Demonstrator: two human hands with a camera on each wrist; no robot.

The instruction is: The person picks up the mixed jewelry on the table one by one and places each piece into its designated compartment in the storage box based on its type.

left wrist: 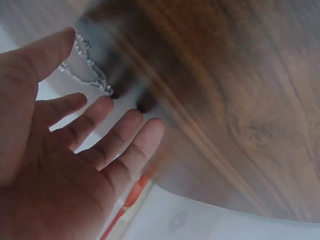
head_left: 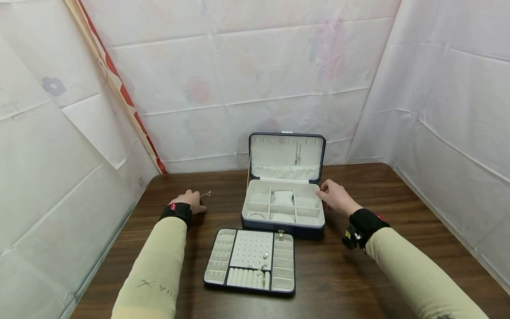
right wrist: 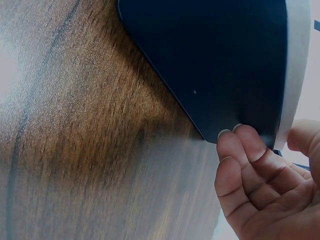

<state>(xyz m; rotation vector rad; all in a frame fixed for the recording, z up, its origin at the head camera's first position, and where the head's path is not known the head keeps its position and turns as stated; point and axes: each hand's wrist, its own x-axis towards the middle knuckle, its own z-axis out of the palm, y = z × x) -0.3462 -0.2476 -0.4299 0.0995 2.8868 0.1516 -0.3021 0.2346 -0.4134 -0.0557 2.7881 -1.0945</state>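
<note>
An open dark blue jewellery box (head_left: pixel 283 227) with a cream lining stands mid-table, lid (head_left: pixel 279 156) upright. My right hand (head_left: pixel 334 197) holds its right wall near the back corner. In the right wrist view the curled fingers (right wrist: pixel 240 150) press the blue side (right wrist: pixel 215 60) while the thumb lies over the pale rim. My left hand (head_left: pixel 190 201) rests on the table to the box's left, fingers spread and straight (left wrist: pixel 107 125). A thin silver chain (left wrist: pixel 87 72) lies between its thumb tip and index fingertip. The same chain (head_left: pixel 206 193) shows just beyond that hand.
The box's lift-out tray (head_left: pixel 251 248) lies flat on the brown wooden table (head_left: pixel 378 274) in front of the box, with small rings in it. A necklace (head_left: pixel 298 153) hangs inside the lid. White sheets wall in the table at the back and on both sides.
</note>
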